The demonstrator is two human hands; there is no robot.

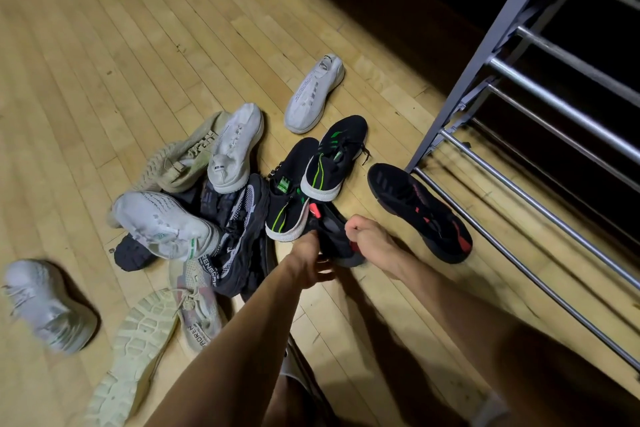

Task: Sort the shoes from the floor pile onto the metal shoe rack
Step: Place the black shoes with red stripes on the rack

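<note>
Both hands grasp one black knit shoe with red trim (334, 236) at frame centre: left hand (308, 262) at its near side, right hand (363, 232) curled over its heel. Its mate (420, 211) lies beside the tubular metal shoe rack (540, 104), right. Mesh sneakers heap on the plank floor (121, 62).

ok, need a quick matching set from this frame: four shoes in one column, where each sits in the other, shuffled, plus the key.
Things:
1. black shoe with red trim
2. second black and red shoe
3. lone white shoe
4. pale grey shoe

Places:
A. far left, apart from the pile
B. on the floor beside the shoe rack, by its lowest bars
C. held by the left hand and the right hand
D. farthest from the camera, beyond the black and green pair

Pairs: 1-C, 2-B, 3-D, 4-A
</note>
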